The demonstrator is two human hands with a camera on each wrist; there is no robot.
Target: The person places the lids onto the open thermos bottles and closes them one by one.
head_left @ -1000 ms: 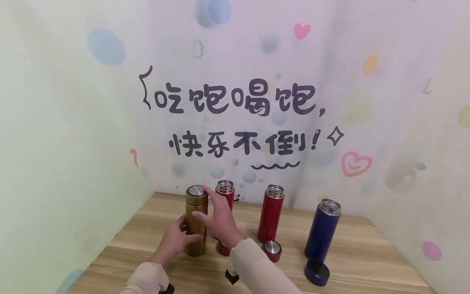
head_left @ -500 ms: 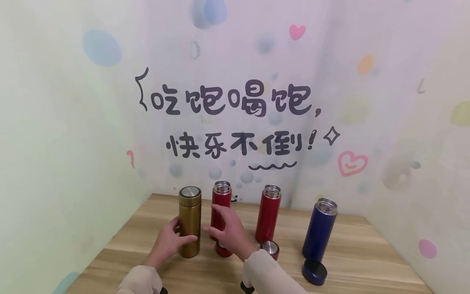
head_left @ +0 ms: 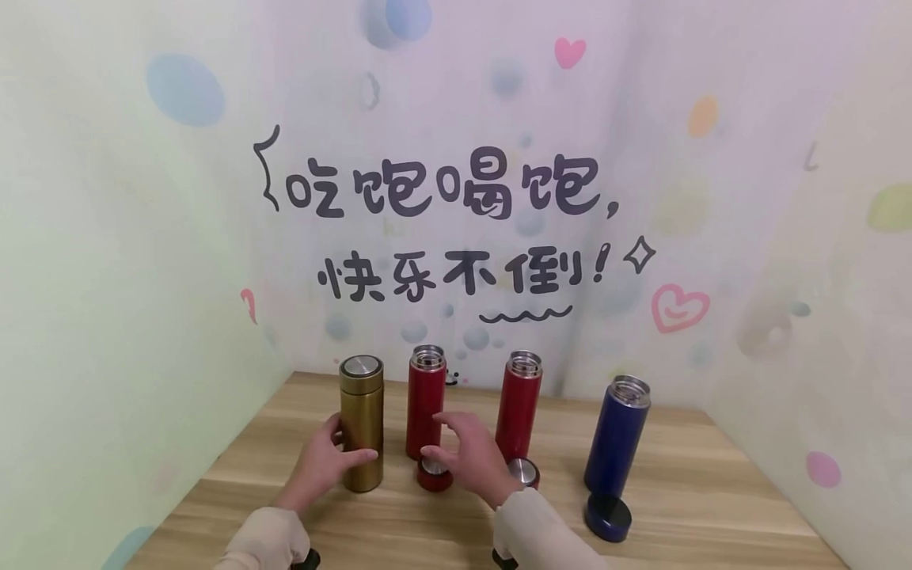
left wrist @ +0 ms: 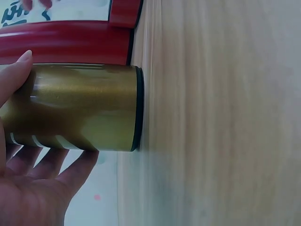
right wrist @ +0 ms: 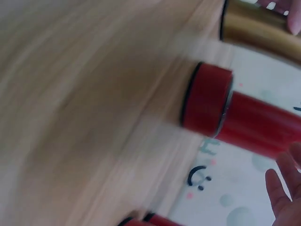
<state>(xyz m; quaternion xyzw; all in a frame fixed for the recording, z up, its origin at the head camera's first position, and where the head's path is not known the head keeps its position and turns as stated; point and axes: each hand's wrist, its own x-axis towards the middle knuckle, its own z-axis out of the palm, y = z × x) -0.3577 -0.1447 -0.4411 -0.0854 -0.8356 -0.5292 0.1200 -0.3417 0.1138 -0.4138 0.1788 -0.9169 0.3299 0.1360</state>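
My left hand (head_left: 315,469) grips a gold thermos bottle (head_left: 362,431) standing upright at the left, its steel-topped lid on. In the left wrist view the thumb lies on one side of the bottle (left wrist: 89,106) and the fingers on the other. My right hand (head_left: 479,457) holds nothing, thumb and fingers spread apart. It hovers by the first red thermos (head_left: 425,400), which stands lidless. That bottle's red lid (head_left: 435,478) sits in front of it on the table, near the right thumb. In the right wrist view the fingers (right wrist: 278,188) show beside the red bottle.
A second lidless red thermos (head_left: 521,404) stands further right, its red lid (head_left: 525,473) partly behind my right wrist. At the right is an open blue thermos (head_left: 618,435) with its blue lid (head_left: 608,518) in front. The wooden table (head_left: 399,530) ends at a patterned wall.
My right hand has left the gold thermos's lid and moved right and down toward the first red lid. The left hand keeps its grip on the gold bottle, which has shifted slightly left.
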